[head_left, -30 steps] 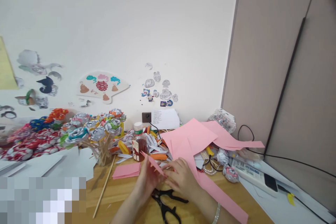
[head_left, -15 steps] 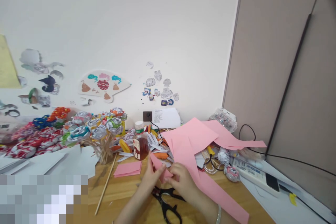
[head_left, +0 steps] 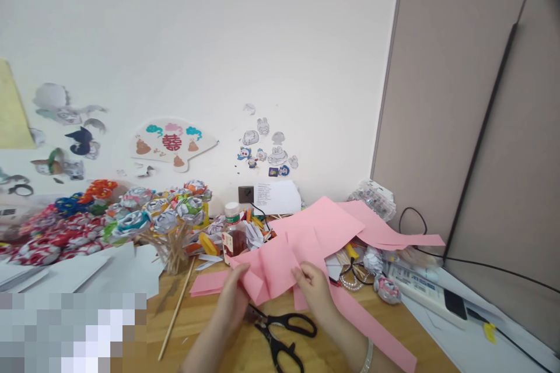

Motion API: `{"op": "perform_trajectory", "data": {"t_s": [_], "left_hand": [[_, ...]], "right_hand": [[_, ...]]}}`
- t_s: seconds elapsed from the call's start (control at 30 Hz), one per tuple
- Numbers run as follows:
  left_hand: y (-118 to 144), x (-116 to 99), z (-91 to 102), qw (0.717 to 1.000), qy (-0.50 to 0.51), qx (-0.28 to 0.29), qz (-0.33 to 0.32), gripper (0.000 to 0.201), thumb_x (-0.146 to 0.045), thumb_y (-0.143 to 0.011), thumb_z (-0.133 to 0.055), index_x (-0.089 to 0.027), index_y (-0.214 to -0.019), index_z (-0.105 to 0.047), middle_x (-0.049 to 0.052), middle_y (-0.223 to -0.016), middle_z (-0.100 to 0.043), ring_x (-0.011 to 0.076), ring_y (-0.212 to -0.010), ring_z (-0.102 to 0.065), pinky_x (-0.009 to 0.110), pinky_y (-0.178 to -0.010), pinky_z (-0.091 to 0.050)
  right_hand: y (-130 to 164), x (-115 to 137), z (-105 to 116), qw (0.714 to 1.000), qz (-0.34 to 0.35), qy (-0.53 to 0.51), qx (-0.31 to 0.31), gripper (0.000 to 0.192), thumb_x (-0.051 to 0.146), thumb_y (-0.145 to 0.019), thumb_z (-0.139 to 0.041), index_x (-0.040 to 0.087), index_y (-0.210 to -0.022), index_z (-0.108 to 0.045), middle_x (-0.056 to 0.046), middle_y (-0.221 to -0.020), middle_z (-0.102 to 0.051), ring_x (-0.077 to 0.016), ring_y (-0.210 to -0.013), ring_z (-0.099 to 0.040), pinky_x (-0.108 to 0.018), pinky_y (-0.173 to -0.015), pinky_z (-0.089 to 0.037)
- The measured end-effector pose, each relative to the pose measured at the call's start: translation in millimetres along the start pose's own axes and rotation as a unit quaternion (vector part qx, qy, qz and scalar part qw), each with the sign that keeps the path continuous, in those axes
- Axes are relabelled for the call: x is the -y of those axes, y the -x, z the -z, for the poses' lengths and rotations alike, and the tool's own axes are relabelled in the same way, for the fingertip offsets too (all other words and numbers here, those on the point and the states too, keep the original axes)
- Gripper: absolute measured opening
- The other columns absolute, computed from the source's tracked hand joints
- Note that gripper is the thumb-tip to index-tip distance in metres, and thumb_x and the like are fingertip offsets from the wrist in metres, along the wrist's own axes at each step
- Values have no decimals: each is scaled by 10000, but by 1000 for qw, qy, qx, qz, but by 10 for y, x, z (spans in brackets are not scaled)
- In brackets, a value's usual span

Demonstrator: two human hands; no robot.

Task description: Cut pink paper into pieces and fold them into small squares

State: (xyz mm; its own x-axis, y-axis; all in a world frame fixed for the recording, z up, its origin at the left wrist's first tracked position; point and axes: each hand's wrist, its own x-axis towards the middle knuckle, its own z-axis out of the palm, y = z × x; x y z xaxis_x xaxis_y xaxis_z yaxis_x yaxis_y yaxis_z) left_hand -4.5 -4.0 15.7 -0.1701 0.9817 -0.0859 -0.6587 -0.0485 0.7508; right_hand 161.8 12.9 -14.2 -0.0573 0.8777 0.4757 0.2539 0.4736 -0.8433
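Observation:
A creased sheet of pink paper (head_left: 276, 265) is spread between my two hands above the wooden table. My left hand (head_left: 236, 291) pinches its left end, where a fold stands up. On the right edge, my right hand (head_left: 312, 285) grips the paper between thumb and fingers. Black-handled scissors (head_left: 280, 332) lie on the table just below the paper, their blades partly hidden by my left hand. Left of my left hand is a small stack of pink paper pieces (head_left: 207, 283). Larger pink sheets (head_left: 335, 224) lie behind my right hand.
A bottle of dark liquid (head_left: 235, 239) stands behind the paper. Paper flowers on sticks (head_left: 164, 215) crowd the left, near a loose wooden stick (head_left: 176, 309). On the right are a white power strip (head_left: 426, 291) and black cables.
The small folded pink piece has been opened out into a wider creased sheet. My hands have moved apart, uncovering more of the scissors.

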Motion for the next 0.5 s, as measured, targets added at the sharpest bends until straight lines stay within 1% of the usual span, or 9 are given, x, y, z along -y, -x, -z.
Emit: {"op": "perform_trajectory", "data": {"t_s": [0.03,0.1,0.13,0.17,0.2,0.3,0.33,0.43,0.5], "left_hand": [[0,-51,9,1000,26,0,2,348,-136,-673,-530,-156,-1021,-528,36,-773,-671,176,-762,-630,273,-723,-489],[-2,-141,35,998,61,25,10,345,-115,-669,-499,-145,-1010,-540,38,-744,-679,180,-704,-638,295,-686,-501],[-1,-176,50,997,65,40,21,341,-129,-671,-492,-143,-1008,-546,46,-752,-683,190,-698,-641,307,-662,-506],[1,-201,63,997,59,44,34,333,-152,-672,-493,-140,-1000,-552,55,-750,-687,203,-690,-644,314,-630,-509],[4,-215,75,997,44,34,48,322,-179,-670,-504,-136,-984,-560,63,-730,-689,216,-676,-647,316,-595,-509],[19,-213,88,996,-33,-25,83,271,-226,-641,-563,-120,-891,-579,63,-606,-676,233,-599,-647,297,-510,-492],[24,-206,86,994,-62,-30,86,251,-217,-627,-584,-119,-859,-580,60,-590,-673,227,-586,-644,285,-503,-485],[38,-215,79,984,-161,13,73,269,-188,-590,-636,-126,-845,-580,61,-653,-687,211,-617,-640,260,-531,-475],[45,-260,90,969,-239,34,55,321,-218,-582,-661,-134,-880,-578,60,-703,-692,207,-638,-636,265,-556,-473]], "right_hand": [[-20,-4,24,1000,-11,4,-17,335,369,-782,-432,196,-529,-297,63,-523,-261,-97,-504,-296,-210,-472,-239],[-59,-18,73,999,-22,-2,-45,300,373,-782,-430,187,-555,-370,60,-512,-306,-104,-500,-330,-210,-473,-265],[-76,-29,95,998,-25,-9,-57,287,382,-782,-430,182,-577,-409,58,-509,-329,-107,-496,-347,-211,-471,-278],[-89,-41,115,997,-28,-18,-69,279,395,-778,-434,177,-604,-445,56,-506,-349,-109,-488,-358,-212,-467,-290],[-100,-52,132,996,-30,-28,-79,275,409,-772,-441,173,-637,-478,55,-505,-367,-111,-479,-365,-213,-460,-299],[-120,-73,165,993,-33,-63,-96,304,453,-744,-473,158,-736,-550,44,-505,-426,-113,-459,-381,-215,-440,-318],[-126,-73,174,992,-33,-74,-99,318,463,-734,-485,154,-751,-561,40,-506,-441,-112,-456,-386,-215,-434,-322],[-156,-70,206,989,-46,-106,-87,350,485,-711,-509,142,-735,-571,32,-502,-462,-107,-445,-398,-213,-421,-329],[-183,-87,229,989,-61,-119,-67,369,497,-703,-514,134,-737,-573,26,-505,-477,-108,-444,-411,-217,-420,-338]]}}
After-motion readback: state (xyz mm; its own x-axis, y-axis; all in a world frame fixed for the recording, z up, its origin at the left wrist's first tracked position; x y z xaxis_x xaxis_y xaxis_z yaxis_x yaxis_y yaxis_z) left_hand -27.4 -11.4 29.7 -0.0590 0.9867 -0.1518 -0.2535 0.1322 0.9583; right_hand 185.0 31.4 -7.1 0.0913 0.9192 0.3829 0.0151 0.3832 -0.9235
